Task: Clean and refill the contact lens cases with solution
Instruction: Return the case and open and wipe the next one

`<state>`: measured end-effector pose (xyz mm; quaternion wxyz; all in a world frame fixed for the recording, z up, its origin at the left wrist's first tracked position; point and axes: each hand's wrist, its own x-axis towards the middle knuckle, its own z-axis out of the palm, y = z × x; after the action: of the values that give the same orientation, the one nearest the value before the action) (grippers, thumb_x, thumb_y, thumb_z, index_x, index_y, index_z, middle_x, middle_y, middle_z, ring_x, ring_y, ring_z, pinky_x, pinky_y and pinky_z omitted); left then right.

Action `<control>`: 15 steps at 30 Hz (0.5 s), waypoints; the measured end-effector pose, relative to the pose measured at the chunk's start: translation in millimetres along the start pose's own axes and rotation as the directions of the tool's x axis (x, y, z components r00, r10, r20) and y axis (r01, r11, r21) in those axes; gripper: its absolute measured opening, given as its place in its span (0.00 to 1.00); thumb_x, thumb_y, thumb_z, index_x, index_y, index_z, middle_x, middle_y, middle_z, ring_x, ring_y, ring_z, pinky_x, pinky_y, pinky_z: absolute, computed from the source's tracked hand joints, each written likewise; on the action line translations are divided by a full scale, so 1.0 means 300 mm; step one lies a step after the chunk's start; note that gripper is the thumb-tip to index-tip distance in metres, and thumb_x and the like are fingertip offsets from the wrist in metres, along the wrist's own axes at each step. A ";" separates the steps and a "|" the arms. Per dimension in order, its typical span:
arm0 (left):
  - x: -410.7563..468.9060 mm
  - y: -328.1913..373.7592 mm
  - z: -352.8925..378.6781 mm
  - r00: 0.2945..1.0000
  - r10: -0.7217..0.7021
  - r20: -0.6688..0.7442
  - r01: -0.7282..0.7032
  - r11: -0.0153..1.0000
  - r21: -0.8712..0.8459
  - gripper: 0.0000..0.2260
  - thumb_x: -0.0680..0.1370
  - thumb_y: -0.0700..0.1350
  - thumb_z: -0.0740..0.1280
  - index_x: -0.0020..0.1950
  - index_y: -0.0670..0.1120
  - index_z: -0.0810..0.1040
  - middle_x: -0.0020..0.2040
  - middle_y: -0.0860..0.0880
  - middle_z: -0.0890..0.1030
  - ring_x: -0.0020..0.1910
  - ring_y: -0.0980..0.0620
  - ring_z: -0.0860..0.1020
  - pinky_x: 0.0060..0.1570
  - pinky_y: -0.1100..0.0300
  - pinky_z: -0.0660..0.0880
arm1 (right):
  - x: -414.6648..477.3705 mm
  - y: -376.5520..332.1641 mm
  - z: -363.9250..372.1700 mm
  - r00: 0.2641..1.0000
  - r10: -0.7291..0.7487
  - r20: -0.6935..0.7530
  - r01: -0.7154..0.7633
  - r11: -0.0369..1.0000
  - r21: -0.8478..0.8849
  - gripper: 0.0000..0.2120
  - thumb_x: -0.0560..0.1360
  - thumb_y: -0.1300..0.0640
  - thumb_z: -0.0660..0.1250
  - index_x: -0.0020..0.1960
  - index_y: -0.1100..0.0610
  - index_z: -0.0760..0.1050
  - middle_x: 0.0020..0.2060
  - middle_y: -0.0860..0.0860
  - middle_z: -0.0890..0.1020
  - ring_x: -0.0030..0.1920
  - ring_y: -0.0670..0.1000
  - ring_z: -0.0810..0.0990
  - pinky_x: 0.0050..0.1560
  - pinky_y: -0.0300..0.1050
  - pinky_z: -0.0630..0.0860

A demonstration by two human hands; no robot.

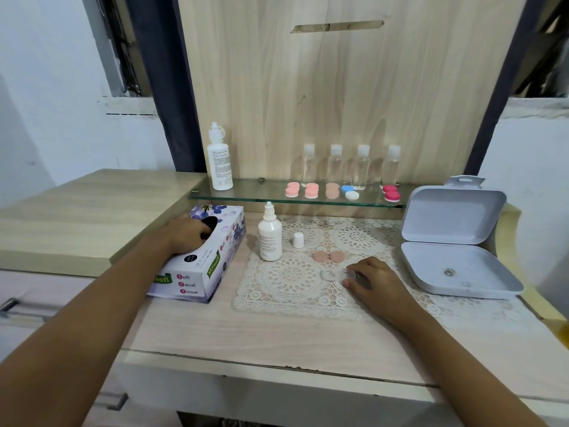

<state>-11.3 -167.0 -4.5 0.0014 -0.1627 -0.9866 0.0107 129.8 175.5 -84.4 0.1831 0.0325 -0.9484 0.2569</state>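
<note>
At counter (277, 340) centre, on lace mat (289, 278), R hand (374, 280) is gripping clear lens case (334, 274) by its right well, long axis running L-R, while L hand (186, 234) is curling fingers (204, 236) into tissue box (200, 272) slot, grip indeterminable.

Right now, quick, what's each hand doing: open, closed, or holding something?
Left hand: fingers inside the tissue box slot; grip cannot be told.
Right hand: fingers curled on the clear lens case.
</note>
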 end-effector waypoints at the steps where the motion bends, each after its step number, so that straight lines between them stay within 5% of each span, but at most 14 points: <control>1: -0.001 0.001 -0.001 1.000 -0.004 -0.004 0.004 1.000 -0.008 0.13 0.79 0.45 0.60 0.61 0.49 0.77 0.59 0.44 0.77 0.59 0.46 0.72 0.52 0.60 0.68 | 0.000 -0.001 -0.001 1.000 -0.001 0.000 0.001 1.000 0.000 0.14 0.74 0.52 0.68 0.58 0.56 0.77 0.46 0.45 0.71 0.54 0.52 0.73 0.54 0.41 0.68; 10: -0.015 -0.014 -0.012 0.994 -0.030 -0.105 0.004 0.972 -0.236 0.09 0.77 0.42 0.64 0.55 0.47 0.80 0.56 0.48 0.78 0.48 0.54 0.71 0.45 0.63 0.64 | 0.002 -0.001 -0.001 1.000 0.004 -0.001 -0.004 1.000 0.001 0.14 0.74 0.53 0.68 0.57 0.57 0.78 0.46 0.46 0.72 0.53 0.52 0.73 0.52 0.40 0.67; 15: -0.014 -0.031 -0.016 0.982 -0.086 -0.166 -0.018 0.841 -0.541 0.03 0.75 0.41 0.69 0.46 0.47 0.81 0.40 0.51 0.80 0.37 0.54 0.76 0.36 0.68 0.68 | 0.003 -0.002 0.000 1.000 0.014 0.002 -0.014 1.000 0.008 0.13 0.74 0.53 0.68 0.57 0.56 0.78 0.46 0.47 0.73 0.54 0.52 0.73 0.52 0.40 0.66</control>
<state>-10.4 -177.2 0.4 0.0465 -0.1393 -0.9480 -0.2825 129.1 175.0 -83.7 0.1804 0.0270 -0.9477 0.2618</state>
